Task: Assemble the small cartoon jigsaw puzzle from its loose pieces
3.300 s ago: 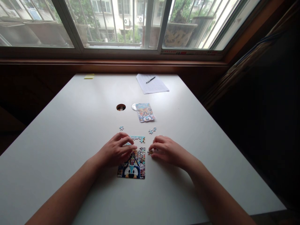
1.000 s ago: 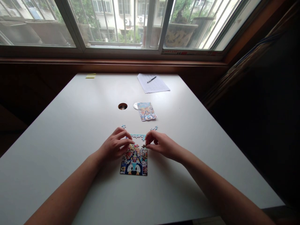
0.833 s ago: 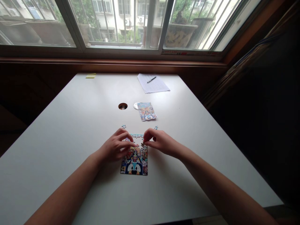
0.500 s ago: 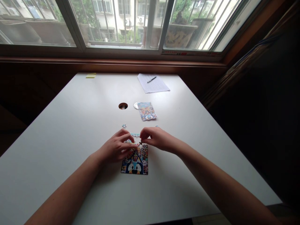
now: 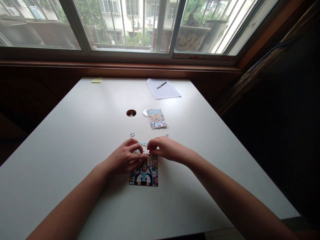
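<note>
Puzzle (image 5: 143, 178) lies flat on the counter (image 5: 175, 206) and could split if the left hand (image 5: 127, 155), its fingers loosely parted over it, drags sideways. Farther up, whether the right hand's (image 5: 163, 146) fingers grasp anything cannot be told; a forward sweep could scatter the loose piece (image 5: 167, 135) beyond.

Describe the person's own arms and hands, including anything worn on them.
The slim left forearm and slim right forearm are bare, with no sleeve clearly visible. The five-fingered left hand and matching right hand are ungloved; no ring, watch or bracelet shows on either side. Fingernail details are too small to tell.
</note>
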Motion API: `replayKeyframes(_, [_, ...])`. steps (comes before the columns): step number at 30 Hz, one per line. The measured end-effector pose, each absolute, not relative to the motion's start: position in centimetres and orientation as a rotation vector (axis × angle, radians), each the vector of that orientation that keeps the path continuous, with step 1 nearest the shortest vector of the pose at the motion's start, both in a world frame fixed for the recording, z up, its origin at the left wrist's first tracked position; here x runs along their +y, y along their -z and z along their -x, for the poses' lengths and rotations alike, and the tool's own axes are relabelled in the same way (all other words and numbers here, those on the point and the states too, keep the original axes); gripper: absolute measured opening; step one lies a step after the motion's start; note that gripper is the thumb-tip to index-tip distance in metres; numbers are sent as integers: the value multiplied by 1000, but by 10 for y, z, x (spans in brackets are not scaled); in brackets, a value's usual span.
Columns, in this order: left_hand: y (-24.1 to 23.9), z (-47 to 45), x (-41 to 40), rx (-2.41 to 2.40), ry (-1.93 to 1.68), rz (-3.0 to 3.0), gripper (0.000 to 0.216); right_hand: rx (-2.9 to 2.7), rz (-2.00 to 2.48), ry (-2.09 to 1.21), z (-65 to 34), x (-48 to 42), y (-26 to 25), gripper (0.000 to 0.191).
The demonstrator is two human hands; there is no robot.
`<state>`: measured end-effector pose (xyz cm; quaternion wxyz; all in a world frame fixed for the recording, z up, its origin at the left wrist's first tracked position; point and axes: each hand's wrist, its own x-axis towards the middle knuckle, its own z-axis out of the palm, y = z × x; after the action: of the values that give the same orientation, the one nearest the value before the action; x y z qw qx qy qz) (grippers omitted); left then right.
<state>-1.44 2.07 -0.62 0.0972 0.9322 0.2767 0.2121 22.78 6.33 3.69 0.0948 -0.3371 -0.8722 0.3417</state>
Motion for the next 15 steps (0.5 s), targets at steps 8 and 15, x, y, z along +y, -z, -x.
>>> replayKeyframes(8, [7, 15, 21, 815, -637, -2736, 37, -2358, 1144, -1097, -247, 65, -37, 9])
replayKeyframes(15, [6, 13, 21, 805, -672, -2721, 32, -2058, 1387, -1291, -260, 57, -33, 13])
